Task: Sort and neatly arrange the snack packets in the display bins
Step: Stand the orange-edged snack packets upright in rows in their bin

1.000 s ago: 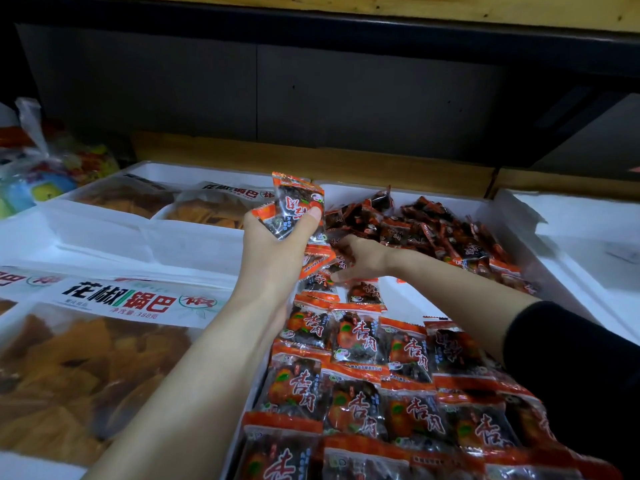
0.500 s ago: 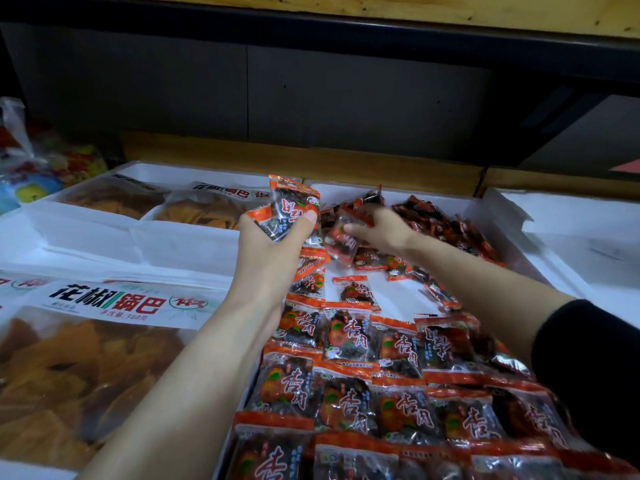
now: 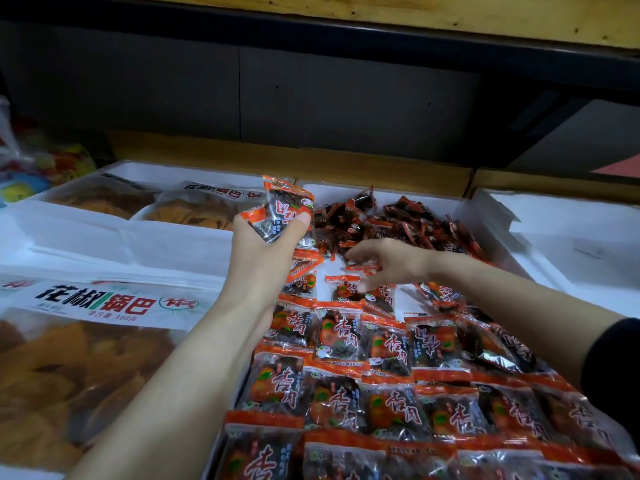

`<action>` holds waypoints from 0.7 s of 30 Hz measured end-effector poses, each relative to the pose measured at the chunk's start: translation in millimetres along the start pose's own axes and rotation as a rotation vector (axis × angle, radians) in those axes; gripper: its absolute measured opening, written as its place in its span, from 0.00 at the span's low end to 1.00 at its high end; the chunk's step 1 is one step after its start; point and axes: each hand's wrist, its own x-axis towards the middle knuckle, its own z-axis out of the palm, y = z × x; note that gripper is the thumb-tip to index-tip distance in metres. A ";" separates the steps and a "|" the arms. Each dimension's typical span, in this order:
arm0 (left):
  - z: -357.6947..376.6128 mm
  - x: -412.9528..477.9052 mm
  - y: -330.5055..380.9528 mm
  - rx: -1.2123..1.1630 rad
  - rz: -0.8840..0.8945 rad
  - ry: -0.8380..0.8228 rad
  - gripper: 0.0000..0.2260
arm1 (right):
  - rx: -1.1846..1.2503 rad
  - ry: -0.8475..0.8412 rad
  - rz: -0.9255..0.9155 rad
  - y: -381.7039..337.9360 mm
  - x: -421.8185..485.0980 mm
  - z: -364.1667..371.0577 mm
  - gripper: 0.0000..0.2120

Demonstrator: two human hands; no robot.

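Small orange-and-clear snack packets fill a white foam bin. Near me they lie in neat overlapping rows; at the back sits a loose pile. My left hand is raised over the bin's left edge and grips a small stack of packets between thumb and fingers. My right hand hovers low between the pile and the rows, fingers spread downward, fingertips at a single packet lying flat on the bin floor. That hand is motion-blurred.
Large clear bags of golden crisps with white labels fill the left bins, another one further back. A white foam bin stands at the right. A dark shelf wall rises behind. Colourful bagged goods lie far left.
My right hand went from the rows up to the loose pile, then came back down toward the single packet on the bin floor. My left hand kept its stack raised.
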 end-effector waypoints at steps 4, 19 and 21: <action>-0.2 0.7 -1.1 0.004 0.000 0.002 0.20 | -0.168 -0.167 -0.016 -11.0 6.2 12.0 0.38; 0.6 2.2 -2.5 0.003 0.013 0.012 0.19 | 0.003 -0.037 0.012 -37.9 23.3 23.6 0.29; 0.9 3.5 -3.1 -0.004 0.013 0.013 0.17 | 0.021 0.010 -0.012 -44.2 24.7 23.9 0.11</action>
